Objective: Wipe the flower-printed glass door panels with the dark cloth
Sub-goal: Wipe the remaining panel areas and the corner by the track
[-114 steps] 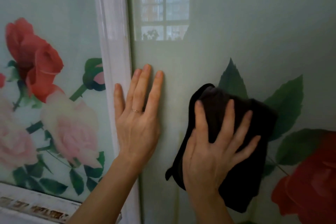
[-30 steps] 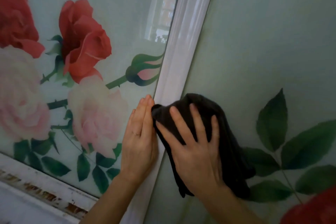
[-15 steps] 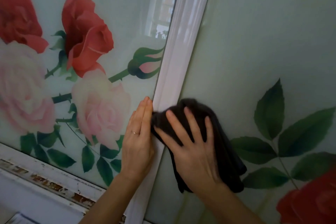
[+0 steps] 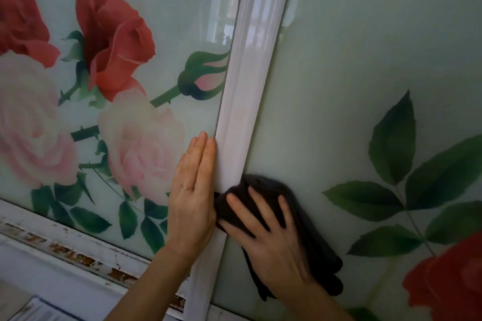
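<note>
the right hand point(image 4: 271, 237) presses the dark cloth point(image 4: 307, 237) flat, fingers spread wide, low on the right glass panel point(image 4: 365, 60) against the white frame strip point(image 4: 250, 86), left hand point(image 4: 193, 198) braced straight-fingered beside it, so the wipe looks mid-stroke, probably next sweeping out across the leaves.

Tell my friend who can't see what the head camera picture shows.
The right hand presses a dark cloth flat against the right glass panel, touching the white frame strip. The left hand lies flat on the left panel, printed with red and pink roses.
</note>
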The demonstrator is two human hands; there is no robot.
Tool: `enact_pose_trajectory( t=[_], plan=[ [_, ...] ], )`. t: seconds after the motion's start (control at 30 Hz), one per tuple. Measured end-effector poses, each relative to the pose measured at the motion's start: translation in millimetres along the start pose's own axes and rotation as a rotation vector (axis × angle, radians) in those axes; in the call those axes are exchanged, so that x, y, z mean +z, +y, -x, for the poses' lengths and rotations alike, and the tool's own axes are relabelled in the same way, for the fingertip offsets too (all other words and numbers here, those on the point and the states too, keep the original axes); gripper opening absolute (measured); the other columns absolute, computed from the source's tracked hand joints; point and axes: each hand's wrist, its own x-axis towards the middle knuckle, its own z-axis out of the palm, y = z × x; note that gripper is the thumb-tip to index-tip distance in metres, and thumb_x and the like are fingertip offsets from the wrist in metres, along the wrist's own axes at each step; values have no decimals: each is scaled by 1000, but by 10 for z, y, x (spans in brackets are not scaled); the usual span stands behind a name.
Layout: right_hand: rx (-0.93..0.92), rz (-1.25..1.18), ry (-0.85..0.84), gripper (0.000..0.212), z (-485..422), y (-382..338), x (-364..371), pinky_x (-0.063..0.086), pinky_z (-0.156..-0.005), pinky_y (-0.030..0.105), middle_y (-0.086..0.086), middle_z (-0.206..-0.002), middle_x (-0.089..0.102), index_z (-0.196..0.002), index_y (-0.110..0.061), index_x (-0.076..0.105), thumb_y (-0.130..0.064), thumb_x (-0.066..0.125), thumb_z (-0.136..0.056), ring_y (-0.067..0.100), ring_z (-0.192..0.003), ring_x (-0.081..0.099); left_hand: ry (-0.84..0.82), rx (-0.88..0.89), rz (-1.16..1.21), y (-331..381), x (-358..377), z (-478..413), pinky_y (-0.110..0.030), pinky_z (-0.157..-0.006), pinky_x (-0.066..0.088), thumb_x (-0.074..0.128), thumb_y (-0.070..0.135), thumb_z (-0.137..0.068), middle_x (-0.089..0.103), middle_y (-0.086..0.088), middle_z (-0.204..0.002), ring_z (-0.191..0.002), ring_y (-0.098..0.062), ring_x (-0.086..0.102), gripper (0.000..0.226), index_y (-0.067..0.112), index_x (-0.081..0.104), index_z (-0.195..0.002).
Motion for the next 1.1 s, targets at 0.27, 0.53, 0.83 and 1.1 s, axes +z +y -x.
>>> enact_pose_trajectory(
  t=[0.27, 0.53, 0.83, 1.1],
  plan=[
    [440, 129, 176, 44, -524, 213, -166, 7, -122, 62, 11, -161, 27, -153, -30, 40, -26, 36, -109, 37, -150, 23, 107, -59, -63, 321, 312, -44, -61, -109, 40, 44, -11, -99, 16, -20, -162, -150, -37, 26, 61, -3, 20, -154],
    [406, 120, 168, 45, -350, 266, -153, 7, -123, 59, 9, -161, 27, -152, -33, 42, -30, 44, -107, 34, -150, 24, 113, -72, -52, 360, 342, -84, -59, -107, 43, 31, 12, -109, 17, -20, -160, -146, -43, 32, 46, -1, 24, -153],
    [608, 117, 193, 50, -398, 73, -122, 6, -122, 62, 11, -161, 24, -154, -35, 37, -30, 47, -106, 38, -149, 21, 154, -39, -98, 363, 341, -100, -55, -120, 26, 42, -1, -103, 29, -33, -154, -146, -45, 29, 47, -7, 34, -149],
    [557, 109, 127, 61, 195, 266, -197, 6, -122, 61, 11, -160, 21, -155, -36, 36, -22, 49, -98, 36, -150, 18, 186, 100, -214, 317, 354, -12, -50, -122, 16, 51, -22, -86, 41, -26, -152, -144, -41, 34, 66, -7, 35, -148]
  ],
)
